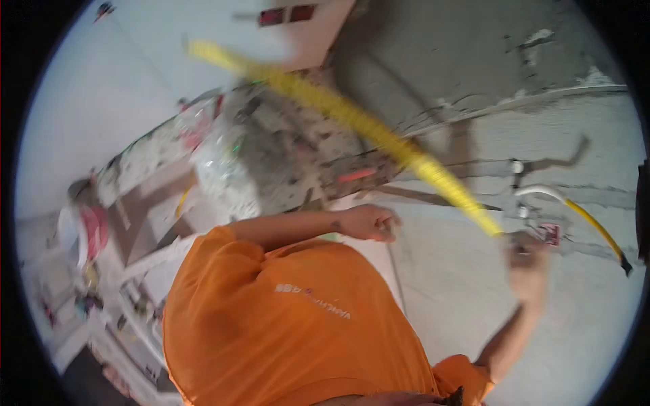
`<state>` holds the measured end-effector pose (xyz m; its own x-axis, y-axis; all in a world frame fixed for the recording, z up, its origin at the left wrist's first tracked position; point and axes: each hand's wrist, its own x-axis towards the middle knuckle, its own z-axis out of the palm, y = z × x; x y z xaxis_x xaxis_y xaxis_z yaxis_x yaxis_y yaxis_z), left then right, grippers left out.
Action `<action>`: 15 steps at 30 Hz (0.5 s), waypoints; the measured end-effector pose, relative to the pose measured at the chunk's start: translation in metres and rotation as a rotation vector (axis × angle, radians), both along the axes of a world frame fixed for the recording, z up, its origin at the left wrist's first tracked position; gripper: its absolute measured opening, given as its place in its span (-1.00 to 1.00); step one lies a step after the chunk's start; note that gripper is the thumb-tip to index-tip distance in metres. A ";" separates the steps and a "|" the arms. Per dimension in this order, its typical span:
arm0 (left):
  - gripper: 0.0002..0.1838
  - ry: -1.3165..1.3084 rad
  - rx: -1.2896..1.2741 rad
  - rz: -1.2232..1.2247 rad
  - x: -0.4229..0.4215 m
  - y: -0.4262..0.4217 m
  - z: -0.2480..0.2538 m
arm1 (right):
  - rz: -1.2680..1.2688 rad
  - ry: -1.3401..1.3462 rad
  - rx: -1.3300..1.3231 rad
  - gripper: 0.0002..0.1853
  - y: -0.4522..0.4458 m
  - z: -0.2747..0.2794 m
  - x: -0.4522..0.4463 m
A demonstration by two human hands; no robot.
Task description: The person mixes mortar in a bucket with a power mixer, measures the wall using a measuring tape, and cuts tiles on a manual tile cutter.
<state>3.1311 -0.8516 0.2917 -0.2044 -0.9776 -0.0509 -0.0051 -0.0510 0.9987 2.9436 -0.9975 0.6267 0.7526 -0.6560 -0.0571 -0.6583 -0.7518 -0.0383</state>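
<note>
My right hand (528, 267), blurred by motion, is closed at the right around the near end of a yellow tape measure. From it the extended tape blade (359, 125) slants up and to the left across the view, its far end smeared. Whether the case sits in my palm is hard to see. My left hand (369, 222) is held in front of my orange shirt (291, 331), fingers curled in, apart from the tape. What those fingers hold, if anything, is hidden.
Below the tape lies a speckled floor strip with a clear plastic bag (227, 176). An open box (145, 213) and a pink-and-white bucket (91, 233) stand left. A yellow-and-white conduit (582, 213) sticks out by a red wall box (550, 234).
</note>
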 end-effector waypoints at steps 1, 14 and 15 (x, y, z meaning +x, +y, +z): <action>-0.59 0.215 0.038 0.084 0.006 0.012 0.021 | 0.020 0.027 0.241 -0.88 0.006 -0.052 -0.001; -0.59 0.380 0.457 0.228 -0.074 0.138 -0.033 | -0.377 -0.192 1.279 -0.65 0.153 -0.373 -0.119; -0.58 0.364 0.495 0.243 -0.075 0.136 -0.038 | -0.382 -0.196 1.282 -0.65 0.157 -0.377 -0.123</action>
